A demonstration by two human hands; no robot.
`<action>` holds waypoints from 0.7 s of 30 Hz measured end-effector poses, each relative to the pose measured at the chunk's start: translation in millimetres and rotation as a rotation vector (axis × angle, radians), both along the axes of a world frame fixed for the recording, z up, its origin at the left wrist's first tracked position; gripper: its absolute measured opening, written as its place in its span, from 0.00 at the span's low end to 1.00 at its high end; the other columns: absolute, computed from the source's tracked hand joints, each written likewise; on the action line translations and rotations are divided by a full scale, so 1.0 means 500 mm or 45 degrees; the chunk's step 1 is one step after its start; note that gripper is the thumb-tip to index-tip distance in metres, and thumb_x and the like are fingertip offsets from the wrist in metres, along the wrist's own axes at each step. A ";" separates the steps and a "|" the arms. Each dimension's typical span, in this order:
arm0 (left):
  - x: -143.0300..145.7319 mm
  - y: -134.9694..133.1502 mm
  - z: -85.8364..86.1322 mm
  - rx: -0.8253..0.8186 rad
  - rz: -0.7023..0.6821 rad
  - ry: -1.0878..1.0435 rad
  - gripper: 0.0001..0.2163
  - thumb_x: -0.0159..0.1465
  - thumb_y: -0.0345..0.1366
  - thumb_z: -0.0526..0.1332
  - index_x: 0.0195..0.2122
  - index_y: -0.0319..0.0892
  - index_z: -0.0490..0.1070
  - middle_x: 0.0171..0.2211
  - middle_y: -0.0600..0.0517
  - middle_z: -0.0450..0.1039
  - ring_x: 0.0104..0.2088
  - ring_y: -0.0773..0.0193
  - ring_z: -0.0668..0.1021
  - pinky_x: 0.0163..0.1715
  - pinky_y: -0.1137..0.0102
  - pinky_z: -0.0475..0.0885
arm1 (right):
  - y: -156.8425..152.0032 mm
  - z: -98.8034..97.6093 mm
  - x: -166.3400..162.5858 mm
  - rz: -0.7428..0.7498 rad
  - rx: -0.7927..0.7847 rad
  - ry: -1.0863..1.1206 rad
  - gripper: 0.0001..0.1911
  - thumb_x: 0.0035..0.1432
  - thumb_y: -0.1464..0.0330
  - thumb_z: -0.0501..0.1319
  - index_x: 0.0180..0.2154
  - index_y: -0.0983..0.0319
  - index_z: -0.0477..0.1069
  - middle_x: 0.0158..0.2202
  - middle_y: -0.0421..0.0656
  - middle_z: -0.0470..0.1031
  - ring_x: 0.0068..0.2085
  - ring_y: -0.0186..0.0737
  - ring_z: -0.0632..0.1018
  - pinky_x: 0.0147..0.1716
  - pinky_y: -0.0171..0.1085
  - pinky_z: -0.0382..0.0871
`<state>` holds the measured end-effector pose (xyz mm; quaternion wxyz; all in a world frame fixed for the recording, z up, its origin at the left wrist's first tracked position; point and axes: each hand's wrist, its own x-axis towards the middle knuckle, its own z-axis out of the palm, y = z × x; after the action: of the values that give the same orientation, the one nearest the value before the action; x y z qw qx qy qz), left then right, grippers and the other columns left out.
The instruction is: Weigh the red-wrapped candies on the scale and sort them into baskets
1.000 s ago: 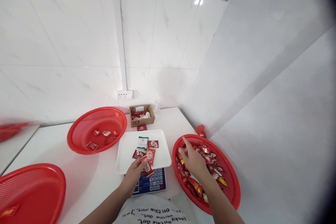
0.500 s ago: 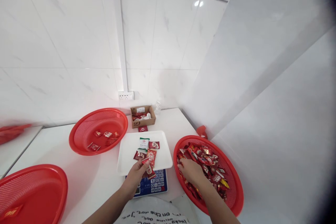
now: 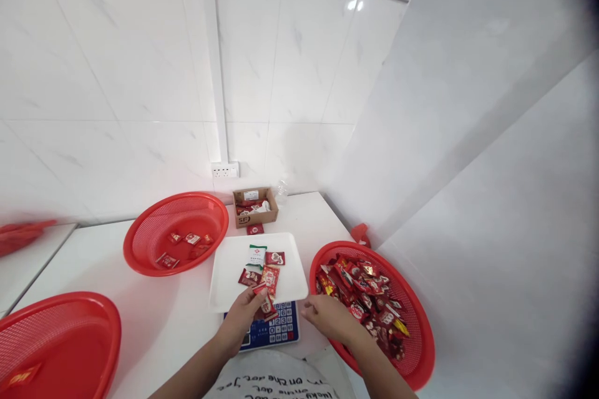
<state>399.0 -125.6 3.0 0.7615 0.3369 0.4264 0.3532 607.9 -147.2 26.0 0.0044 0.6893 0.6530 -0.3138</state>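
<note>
My left hand [image 3: 242, 318] pinches a red candy packet [image 3: 264, 303] at the near edge of the white tray [image 3: 229, 290] that rests on a scale with a blue keypad [image 3: 276, 325]. On the tray lie a green-and-white packet [image 3: 255, 255] and three red packets [image 3: 269, 275]. My right hand [image 3: 327, 317] hovers between the tray and the right red basket [image 3: 421, 349], which is full of red candy packets [image 3: 362, 293]. Its fingers are curled toward the tray; whether they hold anything I cannot see.
A second red basket [image 3: 140, 259] with several packets stands at the back left. A third red basket [image 3: 100, 330] sits at the near left. A small cardboard box [image 3: 253, 206] and a wall socket [image 3: 224, 169] are at the back. Tiled walls close the corner.
My right hand has left the right basket and moved left toward the tray. My left hand has stayed at the tray's near edge with the red packet.
</note>
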 end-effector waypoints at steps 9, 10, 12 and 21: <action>0.006 -0.001 -0.002 -0.041 -0.018 0.019 0.19 0.49 0.50 0.65 0.35 0.41 0.69 0.33 0.51 0.76 0.36 0.60 0.77 0.41 0.63 0.70 | 0.009 0.004 -0.021 0.019 0.079 0.222 0.26 0.54 0.63 0.53 0.55 0.59 0.61 0.34 0.44 0.77 0.37 0.40 0.75 0.34 0.34 0.61; 0.005 -0.002 -0.001 -0.047 -0.025 0.027 0.19 0.49 0.50 0.65 0.35 0.41 0.69 0.33 0.51 0.76 0.36 0.60 0.76 0.40 0.63 0.70 | 0.011 0.005 -0.020 -0.032 0.098 0.185 0.27 0.55 0.63 0.53 0.57 0.61 0.58 0.35 0.45 0.77 0.38 0.41 0.75 0.35 0.34 0.61; 0.004 -0.003 -0.001 -0.056 -0.036 0.035 0.19 0.49 0.50 0.65 0.35 0.41 0.69 0.34 0.51 0.75 0.37 0.60 0.76 0.39 0.63 0.71 | 0.012 0.006 -0.016 -0.127 0.109 0.096 0.28 0.55 0.64 0.52 0.58 0.65 0.57 0.38 0.49 0.77 0.41 0.44 0.75 0.37 0.36 0.61; 0.005 -0.005 -0.001 -0.066 -0.089 0.023 0.19 0.49 0.48 0.65 0.37 0.41 0.69 0.35 0.50 0.75 0.37 0.60 0.76 0.39 0.63 0.71 | -0.001 -0.013 -0.010 -0.044 0.072 0.194 0.24 0.55 0.63 0.52 0.53 0.62 0.64 0.40 0.48 0.77 0.42 0.42 0.75 0.38 0.35 0.62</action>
<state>401.6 -128.0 2.5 0.7780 0.3349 0.4302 0.3122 602.9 -147.5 19.3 -0.0701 0.6744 0.6482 -0.3466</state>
